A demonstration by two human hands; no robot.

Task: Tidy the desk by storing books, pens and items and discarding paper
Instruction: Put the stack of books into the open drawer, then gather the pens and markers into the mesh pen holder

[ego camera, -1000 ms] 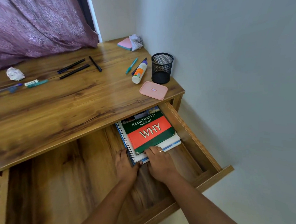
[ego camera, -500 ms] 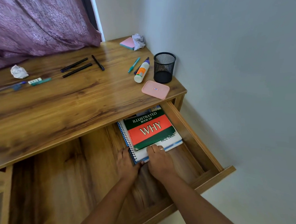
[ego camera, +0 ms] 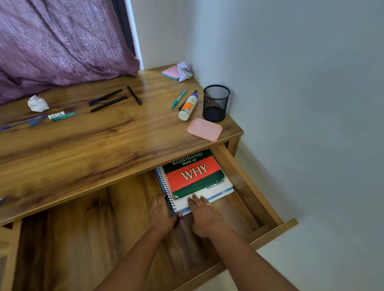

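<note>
Nudging the stack into the open wooden drawer (ego camera: 251, 185): red-and-green hardcover book (ego camera: 194, 172) on white spiral-bound notebook (ego camera: 215, 191), dead ahead of both hands, spiral running away from me. Left hand (ego camera: 163, 212) grips the spiral corner, right hand (ego camera: 205, 215) presses flat-fingered.

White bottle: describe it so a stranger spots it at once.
Go to the right end of the wooden desk, by the wall. Left of the black mesh cup lies the white bottle, orange-labelled and thicker than the teal pen beside it.
</note>
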